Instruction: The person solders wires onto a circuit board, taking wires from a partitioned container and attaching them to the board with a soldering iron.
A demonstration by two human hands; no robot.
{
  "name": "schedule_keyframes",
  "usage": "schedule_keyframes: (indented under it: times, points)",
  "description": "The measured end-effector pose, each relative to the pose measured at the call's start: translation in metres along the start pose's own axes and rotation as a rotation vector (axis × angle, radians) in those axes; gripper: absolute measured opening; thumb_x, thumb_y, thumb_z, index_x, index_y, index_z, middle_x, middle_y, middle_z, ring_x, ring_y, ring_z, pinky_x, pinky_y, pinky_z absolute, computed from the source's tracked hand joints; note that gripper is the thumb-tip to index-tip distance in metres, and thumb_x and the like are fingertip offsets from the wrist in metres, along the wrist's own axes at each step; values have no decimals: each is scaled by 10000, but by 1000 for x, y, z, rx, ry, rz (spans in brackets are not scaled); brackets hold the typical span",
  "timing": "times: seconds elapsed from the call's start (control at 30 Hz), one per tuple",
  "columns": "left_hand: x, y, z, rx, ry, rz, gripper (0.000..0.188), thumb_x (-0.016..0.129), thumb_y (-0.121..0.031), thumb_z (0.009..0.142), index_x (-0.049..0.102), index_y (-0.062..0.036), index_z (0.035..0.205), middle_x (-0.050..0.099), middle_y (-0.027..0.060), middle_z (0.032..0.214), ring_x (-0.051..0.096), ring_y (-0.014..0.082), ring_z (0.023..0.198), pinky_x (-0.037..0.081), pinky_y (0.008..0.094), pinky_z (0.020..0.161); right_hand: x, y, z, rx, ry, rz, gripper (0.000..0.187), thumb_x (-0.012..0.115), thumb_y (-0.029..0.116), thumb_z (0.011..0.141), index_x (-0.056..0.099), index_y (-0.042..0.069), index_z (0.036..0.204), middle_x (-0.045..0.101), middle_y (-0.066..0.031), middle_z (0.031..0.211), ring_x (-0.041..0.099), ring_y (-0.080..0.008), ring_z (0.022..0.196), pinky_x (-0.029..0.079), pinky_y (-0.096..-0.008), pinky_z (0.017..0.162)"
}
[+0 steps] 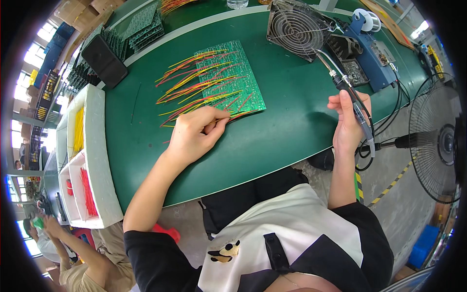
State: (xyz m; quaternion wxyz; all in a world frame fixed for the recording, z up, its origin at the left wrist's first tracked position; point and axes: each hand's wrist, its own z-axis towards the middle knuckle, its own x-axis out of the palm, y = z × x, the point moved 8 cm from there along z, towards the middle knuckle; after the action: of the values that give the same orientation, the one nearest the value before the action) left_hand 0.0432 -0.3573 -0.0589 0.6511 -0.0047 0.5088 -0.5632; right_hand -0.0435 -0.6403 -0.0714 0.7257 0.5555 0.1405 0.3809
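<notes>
A green circuit board (pixel 252 92) lies on the bench, with rows of red and yellow wires (pixel 187 87) running off its left side. My left hand (pixel 194 134) is at the board's near edge, thumb and forefinger pinched on a wire (pixel 245 114). How many wires are in that pinch is hidden by the fingers. In my right hand (pixel 349 121) is a soldering iron (pixel 357 108), held up at the right of the board. A bent metal tube runs beside its tip, which points up and away toward the square fan.
A dusty square fan (pixel 294 29) and a blue soldering station (pixel 372 53) with a solder spool (pixel 369 20) stand at the far right. Left are a white foam box (pixel 95 146) of wires and a black stand (pixel 104 61). A pedestal fan (pixel 438 138) is right; another person (pixel 97 263) works lower left.
</notes>
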Motion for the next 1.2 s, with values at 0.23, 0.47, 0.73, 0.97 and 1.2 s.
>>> schedule_keyframes:
  times: [0.23, 0.47, 0.73, 0.97, 1.2]
  points:
    - [5, 14, -4, -147, 36, -56, 70, 621, 11, 759, 570, -19, 798, 458, 36, 532, 390, 86, 433, 358, 239, 430, 24, 0, -47, 133, 193, 26, 182, 617, 87, 829, 475, -2, 897, 602, -127, 671, 564, -147, 525, 471, -238, 512]
    - [5, 19, -6, -157, 29, -70, 70, 621, 1, 758, 565, -17, 797, 466, 39, 532, 403, 89, 435, 369, 237, 438, 36, -3, -57, 194, 275, 62, 161, 598, 78, 833, 448, 24, 852, 570, -112, 594, 513, -124, 451, 418, -223, 443]
    - [5, 17, -6, -141, 47, -53, 61, 621, -10, 752, 569, -19, 783, 479, 45, 530, 422, 102, 432, 378, 248, 440, 38, -4, -67, 230, 330, 93, 181, 618, 51, 819, 444, 11, 845, 586, -100, 614, 534, -93, 468, 424, -192, 427]
    - [5, 15, -5, -118, 37, -41, 65, 623, -11, 748, 570, -19, 784, 482, 47, 529, 424, 104, 430, 378, 249, 437, 40, -4, -70, 216, 371, 64, 193, 623, 49, 816, 434, 17, 837, 584, -93, 637, 538, -86, 478, 423, -182, 411]
    - [5, 18, -7, -125, 21, -71, 65, 622, -6, 747, 572, -17, 788, 491, 43, 531, 422, 93, 427, 375, 242, 431, 42, -4, -73, 235, 400, 67, 200, 623, 50, 815, 428, 19, 847, 581, -87, 635, 541, -82, 484, 424, -180, 411]
